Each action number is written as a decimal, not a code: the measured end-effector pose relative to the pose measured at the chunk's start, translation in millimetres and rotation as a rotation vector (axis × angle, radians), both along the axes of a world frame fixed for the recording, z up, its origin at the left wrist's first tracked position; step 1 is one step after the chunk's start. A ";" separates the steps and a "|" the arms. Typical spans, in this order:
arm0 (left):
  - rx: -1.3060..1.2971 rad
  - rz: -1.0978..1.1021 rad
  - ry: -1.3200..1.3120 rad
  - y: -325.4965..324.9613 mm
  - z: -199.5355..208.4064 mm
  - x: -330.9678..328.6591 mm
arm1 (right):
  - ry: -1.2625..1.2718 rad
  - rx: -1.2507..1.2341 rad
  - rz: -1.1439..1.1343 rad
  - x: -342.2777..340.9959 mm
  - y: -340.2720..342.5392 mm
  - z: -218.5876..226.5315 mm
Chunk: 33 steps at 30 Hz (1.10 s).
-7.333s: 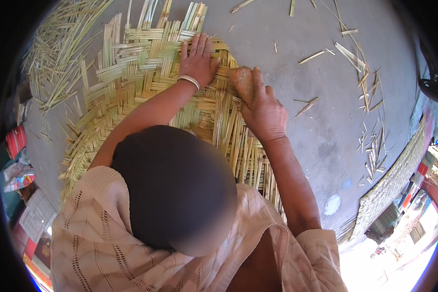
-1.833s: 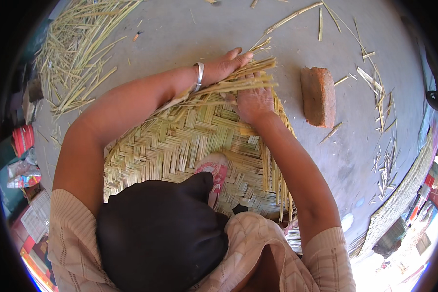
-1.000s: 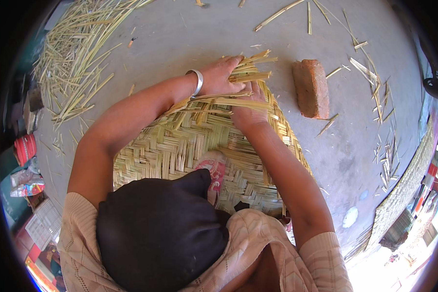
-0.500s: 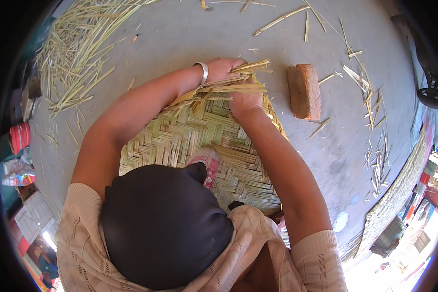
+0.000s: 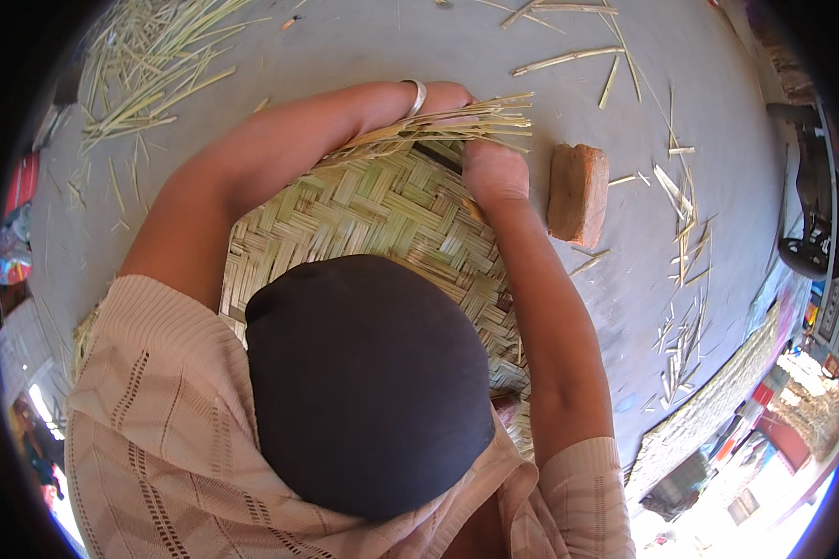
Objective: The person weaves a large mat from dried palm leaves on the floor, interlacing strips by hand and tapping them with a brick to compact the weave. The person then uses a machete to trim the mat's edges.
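Observation:
A mat [image 5: 373, 200] of flat, pale green-yellow strips in a zigzag weave lies beneath my arms. Along its far edge, loose strip ends [image 5: 494, 116] stick out to the right in a bundle. My left hand [image 5: 449, 98], with a silver bangle at the wrist, curls round this bundle from the far side; the strips hide part of its fingers. Just below the strip ends, my right hand [image 5: 494, 170] is closed at the mat's far right corner. What its fingers grip is hidden. A dark narrow gap or object shows between the hands, too unclear to name.
A reddish brick [image 5: 578, 194] stands on the grey floor right of my right hand. Loose strips [image 5: 158, 70] are heaped at the far left, and cut pieces [image 5: 685, 224] lie scattered at right. A dark round shape [image 5: 368, 382] covers the mat's near part.
My right hand has moved out from under the strips toward the right and is now a closed fist. The left hand has shifted slightly right along the bundle. The view has shifted too.

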<state>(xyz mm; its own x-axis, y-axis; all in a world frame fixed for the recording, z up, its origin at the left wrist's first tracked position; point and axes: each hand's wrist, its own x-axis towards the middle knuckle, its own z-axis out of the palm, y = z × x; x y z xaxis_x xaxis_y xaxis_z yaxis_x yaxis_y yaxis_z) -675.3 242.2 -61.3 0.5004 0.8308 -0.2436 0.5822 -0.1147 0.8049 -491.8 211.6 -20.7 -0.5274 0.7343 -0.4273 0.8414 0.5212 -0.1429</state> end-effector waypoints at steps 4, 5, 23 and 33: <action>-0.084 0.021 -0.065 4.1 -4.2 1.3 | 0.055 0.037 0.009 3.2 3.6 0.6; -0.104 0.023 -0.079 4.6 -5.7 1.4 | 0.068 0.049 0.010 4.3 3.5 -0.4; -0.270 -0.107 -0.136 33.4 -12.4 -5.4 | 0.320 0.123 -0.129 20.7 8.9 -15.7; -0.298 -0.040 -0.192 39.4 -28.0 -18.6 | 0.276 0.109 -0.135 23.9 14.1 -13.3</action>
<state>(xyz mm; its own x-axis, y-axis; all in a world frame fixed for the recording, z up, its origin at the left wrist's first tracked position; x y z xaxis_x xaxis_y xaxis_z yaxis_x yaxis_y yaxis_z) -693.9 281.5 -89.3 0.5914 0.7163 -0.3704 0.4166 0.1219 0.9009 -467.9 225.6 -34.0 -0.5073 0.8390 -0.1968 0.8412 0.4325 -0.3246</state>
